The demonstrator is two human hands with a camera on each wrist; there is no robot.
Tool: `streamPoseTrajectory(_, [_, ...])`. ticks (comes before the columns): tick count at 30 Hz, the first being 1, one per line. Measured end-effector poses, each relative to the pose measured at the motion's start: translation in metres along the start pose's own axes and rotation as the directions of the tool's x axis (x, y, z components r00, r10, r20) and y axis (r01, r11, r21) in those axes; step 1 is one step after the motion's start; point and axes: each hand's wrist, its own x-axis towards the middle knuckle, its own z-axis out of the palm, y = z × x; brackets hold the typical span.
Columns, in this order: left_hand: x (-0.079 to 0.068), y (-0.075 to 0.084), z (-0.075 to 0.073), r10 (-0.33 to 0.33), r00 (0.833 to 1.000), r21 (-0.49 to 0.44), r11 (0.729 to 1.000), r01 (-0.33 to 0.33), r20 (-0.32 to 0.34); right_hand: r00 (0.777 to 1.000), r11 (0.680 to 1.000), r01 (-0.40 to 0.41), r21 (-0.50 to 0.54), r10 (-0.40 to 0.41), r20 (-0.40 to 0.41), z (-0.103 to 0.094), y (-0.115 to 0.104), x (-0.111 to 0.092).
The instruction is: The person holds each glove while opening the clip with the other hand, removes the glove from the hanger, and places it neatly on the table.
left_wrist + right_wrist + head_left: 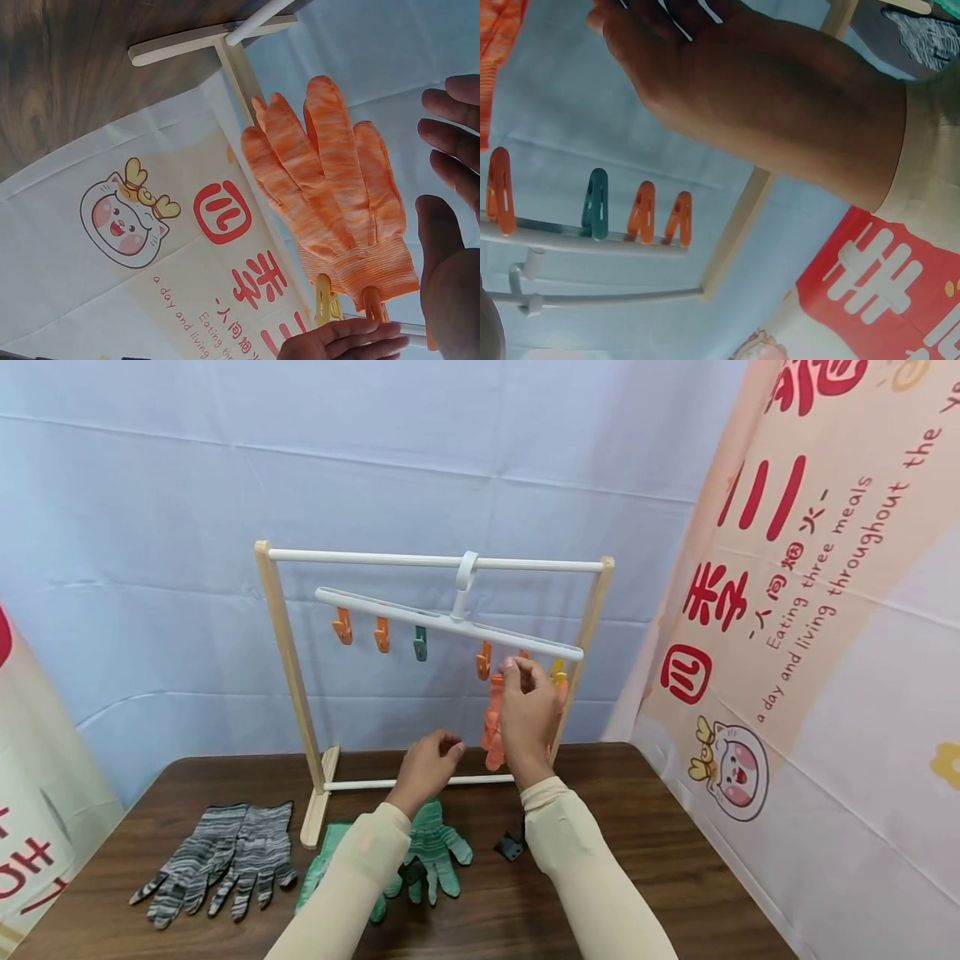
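Observation:
A pair of orange gloves (pixel 330 180) hangs fingers down beneath the right end of a white clip hanger (pixel 390 610), its cuffs at a yellow clip (pixel 323 300) and an orange clip (pixel 373 304). My right hand (pixel 527 714) pinches this orange clip, its fingers curled at the cuffs. Lower and to the left, my left hand (pixel 429 768) hovers with relaxed fingers, holding nothing; in the right wrist view that left hand (pixel 727 90) reaches beside the gloves. The hanger tilts down to the right. More orange clips (pixel 382 635) and a green clip (pixel 420 643) dangle bare from it.
The hanger's hook (pixel 466 572) sits on the top bar of a wooden rack (pixel 288 668). Grey striped gloves (pixel 225 852) lie on the table's left side. Green gloves (pixel 435 843) lie under my left forearm. A small black object (pixel 510 846) is near my right sleeve.

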Motion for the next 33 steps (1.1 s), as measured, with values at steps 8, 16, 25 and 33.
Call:
streamPoseTrajectory(8, [0.006,0.008,-0.001,-0.001,1.000,-0.003,1.000,0.001,0.004,0.996,0.998,0.055,-0.038,-0.058,-0.064,-0.007,0.003,0.004])
streamPoseTrajectory(16, [0.015,0.012,0.003,0.007,1.000,0.001,1.000,-0.007,-0.005,0.993,0.984,0.059,-0.165,-0.075,-0.090,-0.011,0.010,0.006])
streamPoseTrajectory(25, [0.022,0.014,0.002,0.003,1.000,-0.003,1.000,-0.003,-0.021,0.998,0.980,0.033,-0.196,-0.042,-0.043,-0.014,0.011,0.004])
streamPoseTrajectory(33, [0.027,0.024,0.000,0.034,0.999,-0.022,0.999,-0.034,-0.020,0.997,0.984,-0.040,-0.173,0.050,0.051,-0.015,0.012,0.006])
